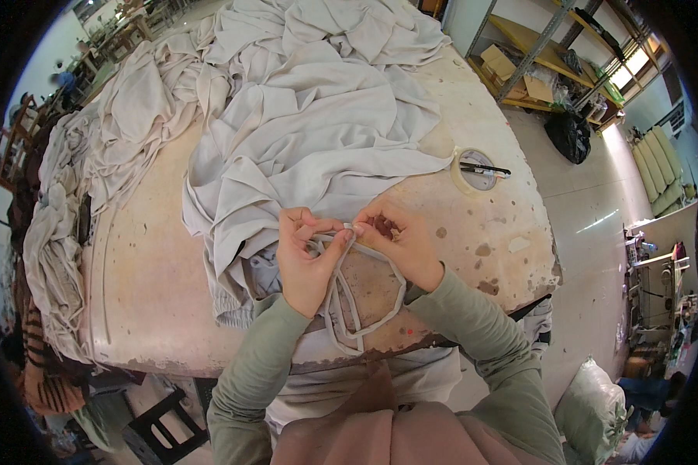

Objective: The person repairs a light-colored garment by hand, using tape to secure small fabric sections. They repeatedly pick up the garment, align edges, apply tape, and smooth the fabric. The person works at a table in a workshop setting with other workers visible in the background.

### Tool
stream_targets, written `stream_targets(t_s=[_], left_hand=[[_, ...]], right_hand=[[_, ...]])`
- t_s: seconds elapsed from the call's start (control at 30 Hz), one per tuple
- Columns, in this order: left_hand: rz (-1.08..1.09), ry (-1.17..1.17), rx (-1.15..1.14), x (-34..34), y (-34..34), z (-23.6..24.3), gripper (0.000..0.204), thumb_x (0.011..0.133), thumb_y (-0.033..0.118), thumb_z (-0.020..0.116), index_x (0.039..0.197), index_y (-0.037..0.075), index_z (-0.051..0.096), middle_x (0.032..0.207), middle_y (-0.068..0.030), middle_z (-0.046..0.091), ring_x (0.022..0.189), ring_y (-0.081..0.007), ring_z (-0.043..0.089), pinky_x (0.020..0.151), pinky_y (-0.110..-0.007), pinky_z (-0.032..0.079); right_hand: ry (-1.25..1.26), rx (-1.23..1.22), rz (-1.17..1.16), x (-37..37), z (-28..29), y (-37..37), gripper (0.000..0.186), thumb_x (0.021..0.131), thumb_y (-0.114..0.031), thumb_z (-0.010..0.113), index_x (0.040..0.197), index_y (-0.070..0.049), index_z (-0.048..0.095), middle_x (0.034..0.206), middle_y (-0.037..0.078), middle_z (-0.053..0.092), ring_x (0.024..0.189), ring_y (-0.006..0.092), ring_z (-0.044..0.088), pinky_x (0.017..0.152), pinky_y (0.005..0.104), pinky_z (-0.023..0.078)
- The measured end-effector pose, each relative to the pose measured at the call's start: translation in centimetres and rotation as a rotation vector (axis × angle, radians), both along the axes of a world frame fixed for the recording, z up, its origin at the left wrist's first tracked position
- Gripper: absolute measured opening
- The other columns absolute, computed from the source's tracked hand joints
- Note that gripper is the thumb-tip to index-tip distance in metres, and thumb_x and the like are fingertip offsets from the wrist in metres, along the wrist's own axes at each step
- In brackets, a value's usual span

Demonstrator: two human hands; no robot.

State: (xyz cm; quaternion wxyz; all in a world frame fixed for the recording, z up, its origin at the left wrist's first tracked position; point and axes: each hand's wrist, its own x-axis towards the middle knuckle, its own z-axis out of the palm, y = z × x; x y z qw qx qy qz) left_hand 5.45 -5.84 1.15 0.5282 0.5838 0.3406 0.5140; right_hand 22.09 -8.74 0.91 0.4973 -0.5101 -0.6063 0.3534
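A light grey fabric drawstring hangs in loops below my hands, over the front part of the table. My left hand pinches it between thumb and fingers. Close beside it, almost touching, my right hand pinches the same drawstring, with its fingers curled. The exact spot where the fingertips meet is too small to make out. Under and left of my left hand lies a light grey garment, its gathered elastic edge towards me.
More grey cloth is heaped across the far and left sides of the stained table. A tape roll with pens inside it lies on the right. Beyond stand metal shelves and a black bag. A black stool stands at the lower left.
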Motion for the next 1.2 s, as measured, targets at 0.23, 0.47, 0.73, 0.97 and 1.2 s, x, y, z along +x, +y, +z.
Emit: stream_targets(t_s=[0.23, 0.47, 0.73, 0.97, 1.2], left_hand=[[0.013, 0.239, 0.12, -0.1, -0.4, 0.5, 0.041, 0.078, -0.008, 0.067, 0.1, 0.006, 0.035, 0.086, -0.0075, 0.064, 0.087, -0.0109, 0.056, 0.08, -0.025, 0.044], [-0.084, 0.104, 0.075, 0.1, -0.4, 0.4, 0.031, 0.083, -0.004, 0.064, 0.097, 0.005, 0.038, 0.09, -0.0084, 0.06, 0.087, -0.0138, 0.056, 0.08, -0.026, 0.043], [-0.078, 0.011, 0.044, 0.1, 0.1, 0.2, 0.035, 0.083, -0.007, 0.062, 0.099, 0.008, 0.034, 0.091, -0.0079, 0.058, 0.088, -0.0135, 0.053, 0.081, -0.026, 0.042], [-0.08, 0.009, -0.021, 0.2, -0.2, -0.1, 0.034, 0.084, -0.004, 0.063, 0.098, 0.009, 0.035, 0.092, -0.0079, 0.059, 0.088, -0.0131, 0.054, 0.081, -0.027, 0.043], [-0.123, 0.09, 0.187, -0.2, 0.5, 0.4, 0.02, 0.087, 0.0, 0.061, 0.101, 0.005, 0.047, 0.091, -0.006, 0.059, 0.093, -0.0123, 0.053, 0.082, -0.025, 0.043]], right_hand=[[0.109, -0.146, 0.106, -0.2, -0.4, 0.2, 0.011, 0.092, -0.014, 0.057, 0.097, -0.005, 0.058, 0.08, -0.004, 0.052, 0.067, 0.0036, 0.043, 0.061, 0.0192, 0.037], [0.962, -0.601, 0.378, -0.1, -1.0, 0.2, 0.018, 0.096, -0.022, 0.05, 0.101, -0.006, 0.055, 0.087, -0.005, 0.05, 0.075, 0.0067, 0.045, 0.067, 0.0203, 0.038], [0.499, -0.25, 0.086, -0.6, -0.8, 0.5, 0.017, 0.095, -0.021, 0.056, 0.102, -0.006, 0.054, 0.083, -0.004, 0.053, 0.075, 0.005, 0.048, 0.068, 0.0201, 0.041], [0.083, -0.049, 0.028, -0.9, -1.0, 0.1, 0.021, 0.094, -0.022, 0.057, 0.105, -0.004, 0.058, 0.086, 0.007, 0.062, 0.077, 0.0127, 0.058, 0.067, 0.0261, 0.044], [-0.235, -0.231, -0.251, -0.6, -0.8, -0.1, 0.024, 0.095, -0.023, 0.051, 0.104, -0.002, 0.058, 0.087, 0.015, 0.061, 0.08, 0.0288, 0.06, 0.072, 0.0342, 0.046]])
